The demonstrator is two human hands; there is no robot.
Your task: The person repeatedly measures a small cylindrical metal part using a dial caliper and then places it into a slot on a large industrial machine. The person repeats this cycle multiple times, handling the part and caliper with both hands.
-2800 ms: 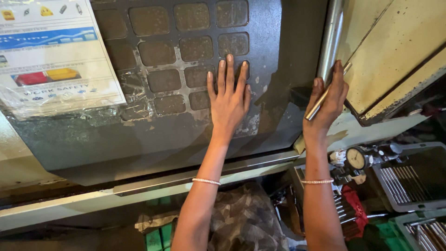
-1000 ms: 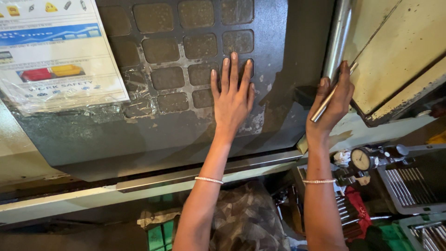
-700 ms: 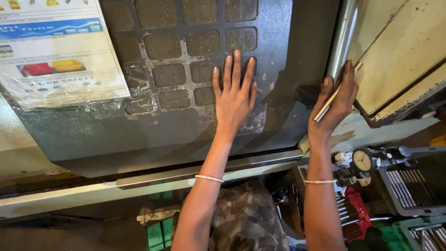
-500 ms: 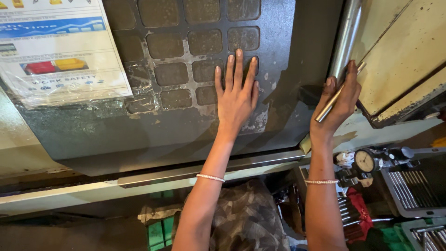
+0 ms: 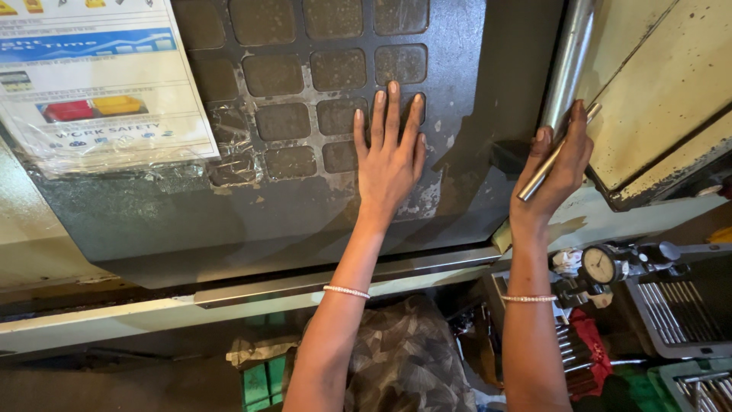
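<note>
Our left hand (image 5: 389, 164) lies flat and open on the dark door (image 5: 457, 91); our right hand (image 5: 555, 172) grips a thin rod (image 5: 560, 149) at the door's edge, beside the steel handle (image 5: 568, 61).

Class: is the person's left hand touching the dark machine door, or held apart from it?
Touching. The head view shows the left hand pressed flat, fingers spread, against the dark door, with no gap.

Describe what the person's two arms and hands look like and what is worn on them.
Both forearms are bare, with no sleeves and no gloves. The left hand has a thin bracelet of small pale beads around the wrist. The right hand has a matching thin beaded bracelet. No rings or watch show.
</note>
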